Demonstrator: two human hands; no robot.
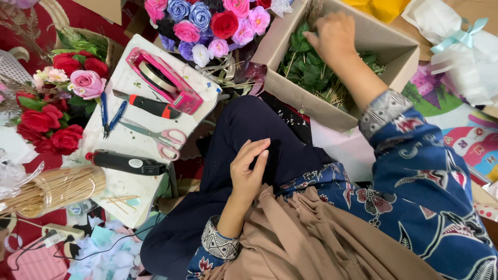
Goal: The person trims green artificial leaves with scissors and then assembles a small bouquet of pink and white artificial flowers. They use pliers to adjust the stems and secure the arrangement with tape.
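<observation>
Head view: right hand [334, 36] reaches into the cardboard box [386, 49] of green leaf sprigs [311, 70], fingers curled among them, grip unclear. Left hand [249, 168] rests loosely open and empty on the lap. Best to pinch one stem low and lift slowly.

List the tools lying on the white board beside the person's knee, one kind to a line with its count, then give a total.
Pink tape dispenser: 1
Knife with orange and black handle: 1
Blue-handled pliers: 1
Pink-handled scissors: 1
Black glue gun: 1
Total: 5
The right hand is in the cardboard box, not on the white board.
</observation>
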